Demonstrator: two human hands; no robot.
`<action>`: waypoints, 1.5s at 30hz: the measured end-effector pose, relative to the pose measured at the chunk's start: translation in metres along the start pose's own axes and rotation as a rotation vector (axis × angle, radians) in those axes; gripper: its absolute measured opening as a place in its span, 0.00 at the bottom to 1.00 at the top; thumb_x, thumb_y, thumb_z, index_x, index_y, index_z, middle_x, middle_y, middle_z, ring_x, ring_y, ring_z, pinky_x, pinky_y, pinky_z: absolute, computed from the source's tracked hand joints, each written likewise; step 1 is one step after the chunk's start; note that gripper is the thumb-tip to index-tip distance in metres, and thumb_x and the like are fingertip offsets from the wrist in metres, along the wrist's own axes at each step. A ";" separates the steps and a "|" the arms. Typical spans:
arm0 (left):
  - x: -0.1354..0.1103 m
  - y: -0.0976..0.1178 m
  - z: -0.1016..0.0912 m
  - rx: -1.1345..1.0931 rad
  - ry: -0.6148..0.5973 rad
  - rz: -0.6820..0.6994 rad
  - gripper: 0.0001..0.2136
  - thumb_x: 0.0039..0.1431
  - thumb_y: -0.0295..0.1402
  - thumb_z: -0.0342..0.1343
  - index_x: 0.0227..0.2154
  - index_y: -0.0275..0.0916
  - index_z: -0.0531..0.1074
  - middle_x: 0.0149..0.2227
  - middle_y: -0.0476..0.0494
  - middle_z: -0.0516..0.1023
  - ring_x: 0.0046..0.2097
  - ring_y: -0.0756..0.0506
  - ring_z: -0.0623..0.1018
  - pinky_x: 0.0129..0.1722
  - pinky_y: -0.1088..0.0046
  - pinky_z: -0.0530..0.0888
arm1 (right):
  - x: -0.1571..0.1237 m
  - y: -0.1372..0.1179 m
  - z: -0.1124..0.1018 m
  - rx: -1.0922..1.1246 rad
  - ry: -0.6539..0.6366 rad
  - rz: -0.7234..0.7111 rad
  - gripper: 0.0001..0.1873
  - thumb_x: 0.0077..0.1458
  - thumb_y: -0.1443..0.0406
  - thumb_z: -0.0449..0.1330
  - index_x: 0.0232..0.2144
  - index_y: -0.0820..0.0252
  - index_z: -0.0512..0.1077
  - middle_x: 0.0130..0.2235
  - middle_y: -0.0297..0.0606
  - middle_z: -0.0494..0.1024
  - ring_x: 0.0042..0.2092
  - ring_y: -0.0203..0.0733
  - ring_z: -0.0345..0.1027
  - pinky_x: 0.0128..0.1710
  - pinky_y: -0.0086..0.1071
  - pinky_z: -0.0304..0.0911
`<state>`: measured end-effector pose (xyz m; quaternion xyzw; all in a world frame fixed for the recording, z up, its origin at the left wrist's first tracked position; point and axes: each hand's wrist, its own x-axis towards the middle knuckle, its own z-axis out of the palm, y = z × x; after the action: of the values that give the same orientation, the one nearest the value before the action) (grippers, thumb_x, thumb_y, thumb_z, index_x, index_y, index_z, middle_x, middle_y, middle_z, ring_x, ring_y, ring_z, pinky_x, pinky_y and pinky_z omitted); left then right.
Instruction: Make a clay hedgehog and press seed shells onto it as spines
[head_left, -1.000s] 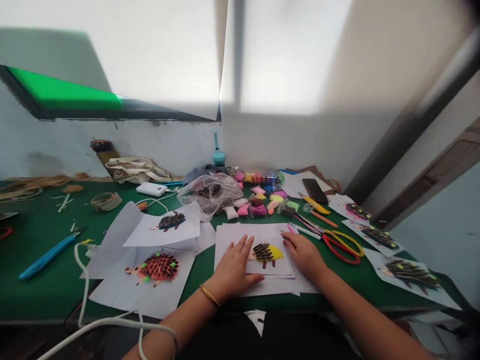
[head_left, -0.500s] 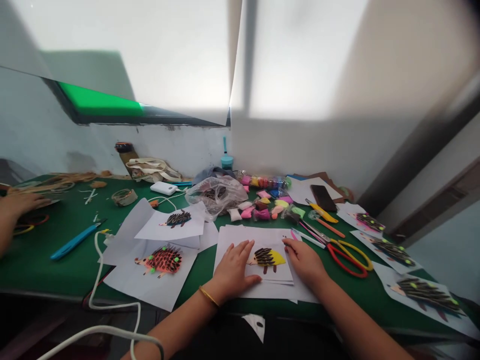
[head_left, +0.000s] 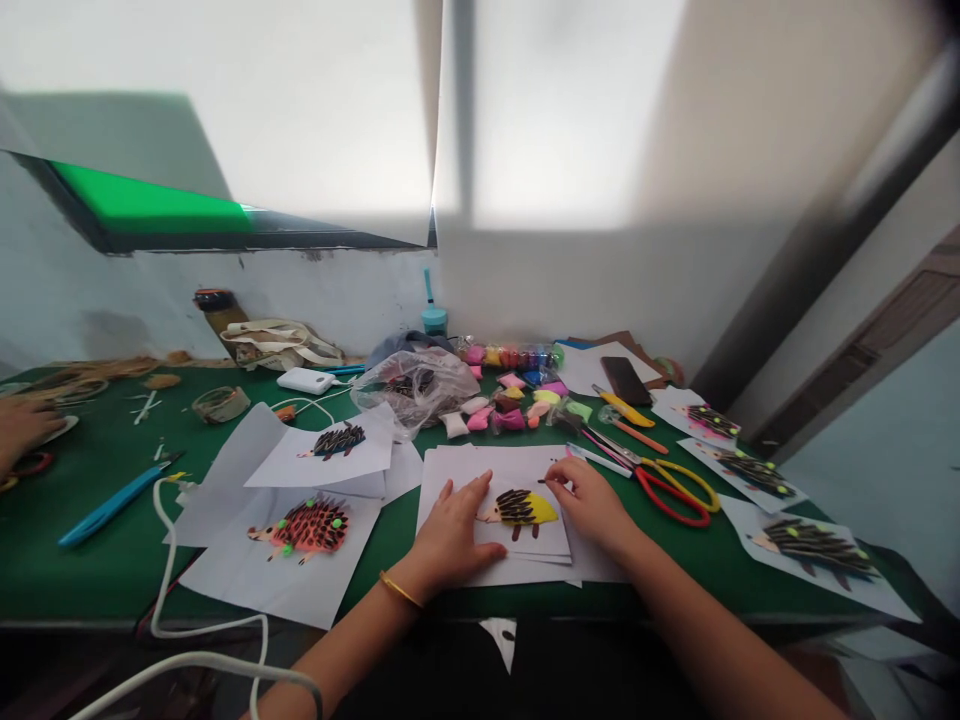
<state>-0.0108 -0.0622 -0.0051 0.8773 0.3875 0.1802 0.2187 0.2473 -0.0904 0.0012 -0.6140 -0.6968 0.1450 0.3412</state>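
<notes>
Hedgehog (head_left: 536, 508): yellow with dark spines, on the paper (head_left: 442, 470) before you.
Left hand (head_left: 452, 532): you rest it flat on that paper, fingers spread.
Right hand (head_left: 586, 498): your fingertips pinch a small dark piece (head_left: 541, 481) beside the hedgehog.
Scissors (head_left: 673, 488): on the green tabletop (head_left: 75, 590), right of your right hand.

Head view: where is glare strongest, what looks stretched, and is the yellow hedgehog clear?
Head view: glare is strongest on the upright white sheets; head view: the rightmost hedgehog picture looks stretched; head view: the yellow hedgehog is readable, its finest detail soft.
</notes>
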 end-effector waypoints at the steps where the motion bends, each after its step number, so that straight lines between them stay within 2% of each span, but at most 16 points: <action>1: 0.000 0.000 -0.001 -0.017 -0.010 0.003 0.51 0.45 0.39 0.68 0.67 0.47 0.43 0.64 0.39 0.63 0.64 0.39 0.64 0.67 0.48 0.43 | 0.000 -0.004 0.001 -0.002 -0.004 0.020 0.08 0.58 0.64 0.52 0.33 0.56 0.71 0.37 0.37 0.75 0.40 0.43 0.68 0.40 0.34 0.61; 4: 0.001 -0.002 -0.005 -0.056 -0.025 0.010 0.50 0.46 0.36 0.68 0.67 0.47 0.43 0.63 0.39 0.64 0.65 0.38 0.63 0.67 0.46 0.43 | -0.004 -0.011 0.005 -0.051 -0.027 0.096 0.08 0.60 0.65 0.50 0.36 0.56 0.69 0.38 0.37 0.76 0.40 0.42 0.68 0.39 0.33 0.59; 6: 0.001 -0.003 -0.006 -0.047 -0.004 0.002 0.48 0.46 0.34 0.68 0.67 0.47 0.46 0.63 0.38 0.64 0.66 0.37 0.61 0.66 0.45 0.44 | -0.008 -0.013 0.006 -0.125 -0.058 0.122 0.09 0.61 0.65 0.49 0.37 0.56 0.69 0.38 0.38 0.77 0.40 0.43 0.69 0.38 0.33 0.58; 10: 0.001 -0.001 -0.005 0.074 0.123 -0.059 0.40 0.49 0.30 0.66 0.64 0.45 0.54 0.59 0.40 0.68 0.62 0.38 0.64 0.65 0.48 0.50 | -0.019 -0.011 0.004 -0.205 -0.100 0.151 0.10 0.62 0.64 0.48 0.37 0.56 0.69 0.38 0.39 0.77 0.41 0.44 0.70 0.38 0.33 0.57; 15: 0.002 0.004 -0.001 0.277 0.252 -0.104 0.32 0.54 0.28 0.62 0.61 0.46 0.59 0.48 0.44 0.75 0.53 0.40 0.71 0.61 0.52 0.58 | -0.033 -0.010 0.003 -0.155 -0.084 0.122 0.10 0.62 0.64 0.48 0.39 0.55 0.70 0.42 0.39 0.78 0.44 0.44 0.70 0.42 0.34 0.59; 20: 0.002 0.002 0.001 0.332 0.228 -0.124 0.26 0.60 0.26 0.53 0.61 0.44 0.58 0.46 0.44 0.76 0.50 0.43 0.73 0.62 0.55 0.57 | -0.036 -0.011 0.006 -0.098 -0.059 0.096 0.10 0.60 0.64 0.50 0.37 0.55 0.71 0.40 0.38 0.78 0.43 0.43 0.70 0.42 0.34 0.61; 23: 0.001 0.003 0.001 0.318 0.212 -0.120 0.27 0.61 0.33 0.55 0.62 0.43 0.57 0.49 0.42 0.75 0.53 0.41 0.72 0.63 0.51 0.53 | -0.030 -0.012 0.008 -0.078 -0.038 0.056 0.09 0.57 0.66 0.51 0.35 0.56 0.71 0.37 0.37 0.76 0.40 0.42 0.68 0.39 0.33 0.61; 26: -0.002 0.004 0.002 0.297 0.206 -0.078 0.33 0.58 0.42 0.59 0.63 0.43 0.55 0.54 0.40 0.72 0.57 0.39 0.70 0.65 0.48 0.49 | -0.024 -0.015 0.012 -0.039 -0.028 0.078 0.08 0.55 0.66 0.52 0.33 0.56 0.71 0.36 0.35 0.75 0.38 0.41 0.68 0.37 0.33 0.60; 30: -0.006 0.008 0.002 0.326 0.214 -0.047 0.33 0.58 0.46 0.58 0.63 0.42 0.55 0.52 0.39 0.74 0.54 0.38 0.72 0.65 0.45 0.45 | -0.023 -0.016 0.018 -0.002 -0.019 0.118 0.09 0.55 0.65 0.52 0.35 0.56 0.71 0.36 0.36 0.76 0.37 0.41 0.68 0.37 0.33 0.61; 34: -0.016 0.016 0.000 0.380 0.225 0.004 0.31 0.58 0.45 0.58 0.62 0.43 0.57 0.54 0.40 0.73 0.52 0.38 0.73 0.65 0.44 0.46 | -0.026 -0.009 0.017 0.002 -0.012 0.143 0.10 0.55 0.65 0.51 0.36 0.56 0.72 0.38 0.37 0.76 0.40 0.43 0.69 0.40 0.34 0.61; 38: -0.033 0.026 0.002 0.407 0.224 0.054 0.24 0.56 0.44 0.60 0.54 0.44 0.67 0.51 0.42 0.74 0.51 0.38 0.72 0.64 0.43 0.48 | -0.026 -0.005 0.013 0.027 -0.028 0.173 0.10 0.55 0.64 0.52 0.36 0.56 0.72 0.39 0.37 0.77 0.41 0.43 0.70 0.41 0.35 0.62; 41: -0.040 0.029 0.007 0.366 0.178 0.197 0.15 0.56 0.41 0.60 0.46 0.44 0.71 0.47 0.43 0.74 0.50 0.39 0.71 0.62 0.47 0.56 | -0.022 -0.008 0.010 0.029 -0.035 0.168 0.10 0.55 0.64 0.52 0.34 0.56 0.73 0.38 0.37 0.78 0.41 0.43 0.70 0.42 0.35 0.62; 43: -0.040 0.030 0.010 0.340 0.138 0.287 0.13 0.56 0.38 0.59 0.45 0.44 0.72 0.46 0.43 0.73 0.49 0.39 0.70 0.56 0.52 0.66 | -0.018 -0.011 0.010 0.009 -0.030 0.144 0.10 0.56 0.64 0.52 0.32 0.56 0.73 0.36 0.37 0.77 0.40 0.43 0.70 0.40 0.35 0.62; 45: -0.039 0.029 0.011 0.331 0.110 0.323 0.12 0.58 0.37 0.58 0.44 0.43 0.72 0.44 0.42 0.73 0.47 0.39 0.70 0.49 0.56 0.70 | -0.013 -0.013 0.010 -0.029 -0.017 0.116 0.09 0.55 0.65 0.53 0.30 0.56 0.73 0.34 0.36 0.76 0.38 0.42 0.69 0.38 0.34 0.61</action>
<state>-0.0130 -0.1123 -0.0051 0.9406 0.2779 0.1943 0.0186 0.2313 -0.1033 -0.0021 -0.6569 -0.6651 0.1598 0.3173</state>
